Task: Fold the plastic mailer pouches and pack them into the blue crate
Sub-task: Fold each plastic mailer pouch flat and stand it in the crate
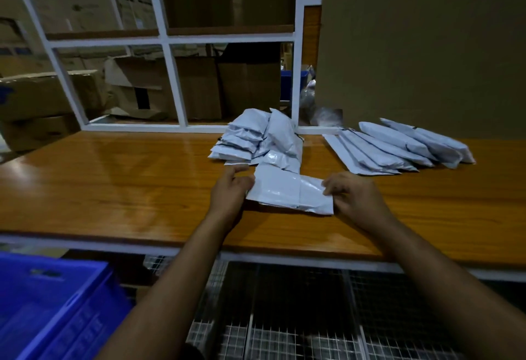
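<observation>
**Both hands on one mailer pouch, mid-table**

Pinching folded white mailer pouch (pixel 287 190) at both ends: left hand (pixel 229 191) curled on left edge, index finger stretched out toward pile behind; right hand (pixel 355 194) nipping right end between thumb and fingers, near lower right corner. Pouch lying flat on wooden table (pixel 113 183), partly folded, crease visible across middle, right flap overlapping. Far edge touching or just under front of heaped pile.

Heaped pile of pouches (pixel 256 137) directly behind held one, stuffed and stacked loosely, leaning against white frame (pixel 296 74) at back of table. Second batch, row of pouches (pixel 398 146), to right, fanned out and overlapping like shingles, well apart from right hand, resting near brown board (pixel 427 46) standing at back right.

Blue crate (pixel 48 302) at lower left, below table level, near left forearm, well apart from pouches. Interior mostly dark blue; contents cannot tell.

Wire mesh rack (pixel 313 317) under table edge, between both forearms. Cardboard boxes (pixel 142 89) stacked behind white frame, some torn open. Small blue bin (pixel 293 80) visible through frame gap, far back. Crumpled clear plastic (pixel 327 116) at back between pile and row, just beside frame foot.

Lighting dim, edges blurred.
</observation>
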Motion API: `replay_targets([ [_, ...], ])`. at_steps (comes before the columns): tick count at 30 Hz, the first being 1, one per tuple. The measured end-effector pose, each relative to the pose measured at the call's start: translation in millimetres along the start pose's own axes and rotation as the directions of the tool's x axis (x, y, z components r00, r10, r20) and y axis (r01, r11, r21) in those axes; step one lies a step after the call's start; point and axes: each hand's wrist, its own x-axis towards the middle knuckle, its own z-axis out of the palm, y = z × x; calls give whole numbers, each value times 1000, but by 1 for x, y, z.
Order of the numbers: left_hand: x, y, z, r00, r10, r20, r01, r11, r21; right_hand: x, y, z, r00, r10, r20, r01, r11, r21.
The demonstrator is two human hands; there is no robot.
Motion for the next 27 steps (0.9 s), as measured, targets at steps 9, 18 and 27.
replay_targets([
  [9, -10, -10, -1, 933, 281, 225, -357, 652, 668, 23, -27, -1, 941, 336, -37, -332, 939, 91],
  [18, -14, 0, 11, 958, 62, 281, -281, 418, 864, 44, -55, 42, 813, 444, 377, -492, 870, 36],
  [27, -9, -8, 6, 956, 70, 284, -289, 378, 879, 38, -66, 42, 774, 376, 510, -353, 924, -146],
])
